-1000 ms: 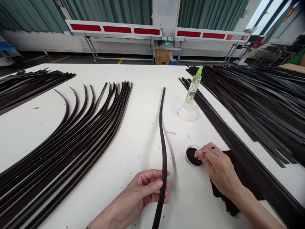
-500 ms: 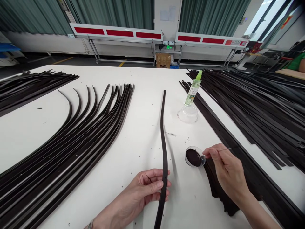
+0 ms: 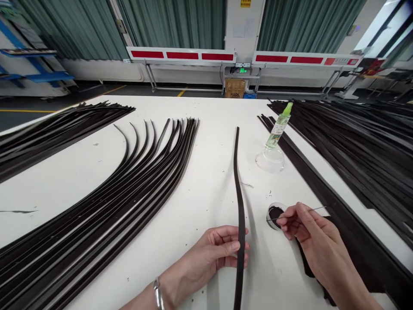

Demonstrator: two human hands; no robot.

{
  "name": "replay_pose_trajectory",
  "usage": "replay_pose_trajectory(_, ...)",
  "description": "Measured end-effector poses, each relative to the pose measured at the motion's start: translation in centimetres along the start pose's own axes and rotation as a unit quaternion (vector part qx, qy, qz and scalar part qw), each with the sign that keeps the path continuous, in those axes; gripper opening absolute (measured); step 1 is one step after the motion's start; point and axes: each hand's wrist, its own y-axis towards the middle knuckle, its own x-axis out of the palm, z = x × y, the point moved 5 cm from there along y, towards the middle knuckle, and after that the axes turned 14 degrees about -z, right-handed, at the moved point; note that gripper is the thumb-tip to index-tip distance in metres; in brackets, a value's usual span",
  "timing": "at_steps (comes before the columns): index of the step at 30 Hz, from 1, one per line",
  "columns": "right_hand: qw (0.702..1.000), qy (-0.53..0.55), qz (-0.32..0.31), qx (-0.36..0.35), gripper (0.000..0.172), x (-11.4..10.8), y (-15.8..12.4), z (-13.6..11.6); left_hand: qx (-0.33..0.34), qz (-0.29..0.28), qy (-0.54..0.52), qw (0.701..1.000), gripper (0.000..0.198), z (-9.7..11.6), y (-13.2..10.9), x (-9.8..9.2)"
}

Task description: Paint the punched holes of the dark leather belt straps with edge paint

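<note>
Two hands working over the bench [image 3: 206,193]! At six o'clock, the left hand [image 3: 219,254] closes on a dark leather strap [image 3: 239,185], steadying it; at four o'clock, the right hand [image 3: 316,232] pinches a thin pick [image 3: 316,209] beside a pot of dark paste [image 3: 274,214].

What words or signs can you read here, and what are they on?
"KARL" is on the cardboard box.
The green lit sign is too small to read.
The bottle label is too blurred to read.
</note>
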Motion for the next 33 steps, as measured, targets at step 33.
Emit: replay_pose_trajectory(33, 0.864, -0.367, -0.176, -0.296, 0.027, 5.3, -2.7, -0.3, -0.002, -0.021, 0.0, 1.0, 0.032, -0.4, 0.3, -0.3)
